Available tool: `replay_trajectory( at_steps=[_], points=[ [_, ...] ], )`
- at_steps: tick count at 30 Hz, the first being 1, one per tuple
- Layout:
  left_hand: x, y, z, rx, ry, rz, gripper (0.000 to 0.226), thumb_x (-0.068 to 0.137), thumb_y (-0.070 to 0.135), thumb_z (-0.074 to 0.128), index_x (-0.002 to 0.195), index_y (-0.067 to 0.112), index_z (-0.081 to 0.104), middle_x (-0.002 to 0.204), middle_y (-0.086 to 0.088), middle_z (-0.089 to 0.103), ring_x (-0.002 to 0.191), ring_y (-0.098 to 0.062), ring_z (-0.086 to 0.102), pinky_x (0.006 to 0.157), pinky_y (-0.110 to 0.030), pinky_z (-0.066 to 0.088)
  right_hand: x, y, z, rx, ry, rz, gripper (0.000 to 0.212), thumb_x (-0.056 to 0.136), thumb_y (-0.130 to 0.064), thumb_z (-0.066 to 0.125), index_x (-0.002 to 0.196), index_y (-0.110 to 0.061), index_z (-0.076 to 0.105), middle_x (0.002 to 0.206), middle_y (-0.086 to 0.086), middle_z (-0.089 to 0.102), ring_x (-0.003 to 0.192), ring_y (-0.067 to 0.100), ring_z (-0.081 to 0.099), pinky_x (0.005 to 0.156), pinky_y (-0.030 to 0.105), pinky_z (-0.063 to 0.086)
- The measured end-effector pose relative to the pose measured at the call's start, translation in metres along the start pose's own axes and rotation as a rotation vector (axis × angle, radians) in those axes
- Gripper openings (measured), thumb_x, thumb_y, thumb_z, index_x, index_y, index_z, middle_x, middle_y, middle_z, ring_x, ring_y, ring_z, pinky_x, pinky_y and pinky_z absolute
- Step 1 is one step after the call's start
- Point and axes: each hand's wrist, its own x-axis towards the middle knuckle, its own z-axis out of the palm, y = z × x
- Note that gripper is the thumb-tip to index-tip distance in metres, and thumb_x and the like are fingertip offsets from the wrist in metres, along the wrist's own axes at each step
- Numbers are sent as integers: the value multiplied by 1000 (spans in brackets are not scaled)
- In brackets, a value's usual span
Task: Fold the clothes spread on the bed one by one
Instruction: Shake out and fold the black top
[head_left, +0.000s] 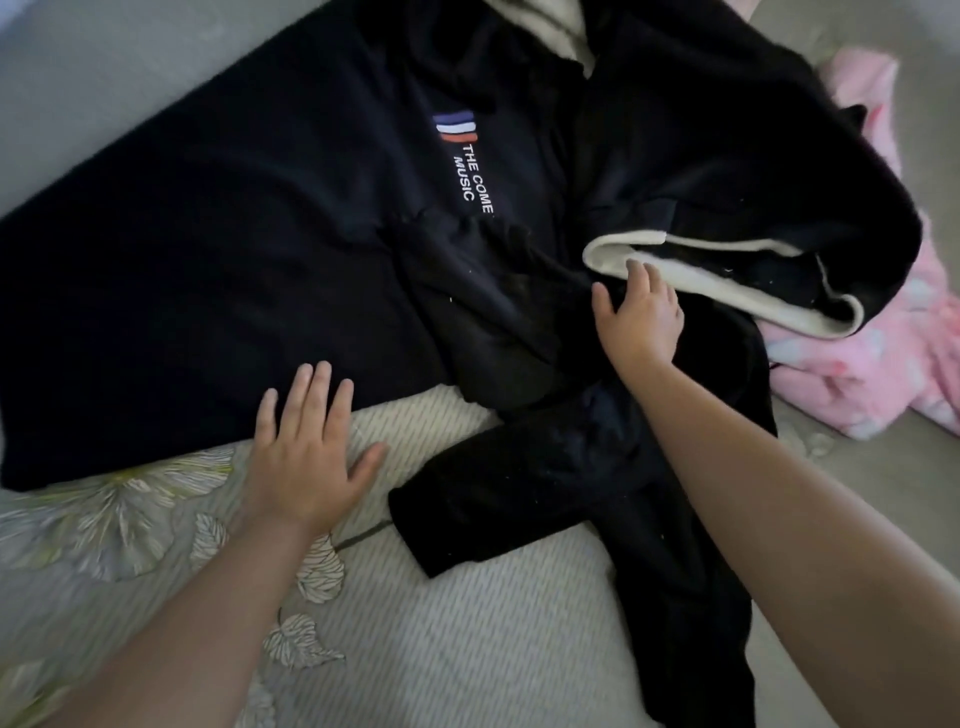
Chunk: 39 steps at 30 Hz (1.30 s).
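Nearest, two bare forearms reach out over the bed (467, 649), whose cover is pale with fine ribbing and a print of leaves and flowers. The left forearm comes in from the near left and ends in the left hand (306, 462), laid palm down with the fingers (306, 395) straight and slightly spread, thumb out to the right. The fingertips rest on the near edge of the dark sweatshirt (218, 291); the palm and thumb lie on the bed cover. Nothing is held in it.

The right forearm crosses from the near right, angled toward the middle. Below it a black sleeve (498, 499) of the garment lies across the cover, with more black cloth trailing toward the near edge. The right hand (641, 317) lies palm down on the crumpled middle of the sweatshirt, thumb spread to the left, its fingers extended and not gripping; the fingertips touch the cream fleece lining (727, 270) where the cloth is turned back.

The sweatshirt itself lies spread over the middle and left of the bed, its flat body stretching far left. On it is a printed logo (460, 156) of coloured stripes with the words "THE COME MUSIC". The right part is bunched and folded over, showing the lining. At the far right, beside it, sits a crumpled pink garment (872, 364).
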Motion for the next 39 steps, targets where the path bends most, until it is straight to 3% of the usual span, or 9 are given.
replay_trajectory(
  at_steps=[7, 13, 17, 22, 26, 30, 32, 35, 39],
  points=[
    [0, 0, -5, -27, -48, -20, 91, 89, 60, -4, 125, -5, 49, 136, -26, 43, 128, -38, 40, 103, -54, 25, 19, -25, 13, -74, -158, 56, 46, 95, -29, 42, 137, -14, 34, 129, 12, 52, 119, 31, 46, 100, 40, 29],
    [2, -2, -5, -1, -44, -44, 86, 89, 59, 0, 127, 0, 50, 138, -21, 43, 129, -34, 40, 105, -51, 24, -24, -11, 30, -41, -83, -88, 39, 94, -34, 46, 110, -1, 59, 114, 19, 57, 110, 37, 49, 87, 41, 36],
    [3, -2, -6, 7, -75, -31, 92, 88, 59, -8, 126, 0, 51, 136, -21, 45, 128, -33, 42, 105, -50, 25, -64, 14, 26, 41, -15, -114, 21, 89, -12, 56, 90, 6, 64, 89, 24, 64, 88, 39, 59, 78, 40, 35],
    [1, -1, -2, 20, -41, 0, 97, 82, 67, -9, 134, 2, 41, 145, -19, 33, 136, -30, 28, 110, -42, 2, -102, 21, 11, 95, 50, -224, 13, 76, -1, 69, 66, 6, 64, 61, 19, 61, 59, 35, 61, 71, 43, 42],
    [-9, 3, -4, -11, -6, -5, 91, 76, 65, 7, 141, 4, 28, 152, -14, 18, 142, -24, 9, 113, -41, -3, -145, 46, -13, 108, 137, -314, 15, 66, -1, 75, 58, 0, 63, 53, 9, 58, 48, 27, 58, 66, 43, 45],
    [-35, 43, -16, -200, 31, 56, 69, 90, 40, 50, 137, -6, 30, 146, -24, 26, 139, -35, 16, 113, -49, 10, -208, 97, -34, 85, 100, -388, 18, 64, -5, 75, 53, -4, 60, 50, 5, 56, 46, 22, 57, 67, 39, 43],
    [-48, 77, -20, -272, 52, 138, 70, 87, 29, 58, 138, -7, 27, 146, -26, 26, 138, -36, 17, 113, -42, 10, -241, 130, -43, 59, 57, -357, 25, 59, -1, 80, 51, -5, 57, 49, 5, 54, 46, 21, 57, 68, 31, 30],
    [-68, 136, -18, -386, -135, 197, 67, 87, 13, 57, 141, -2, 21, 146, -24, 27, 136, -35, 25, 113, -38, 17, -290, 181, -55, 28, 8, -309, 20, 58, -4, 79, 52, -7, 60, 49, 4, 54, 47, 20, 59, 60, 30, 17],
    [-117, 205, 0, -511, -496, 168, 32, 91, -5, 39, 121, -8, 50, 123, -29, 53, 115, -41, 50, 97, -43, 41, -344, 261, -70, -39, -8, -244, 10, 53, -12, 74, 62, -11, 70, 52, 1, 58, 46, 18, 60, 67, 29, 31]
  ],
)
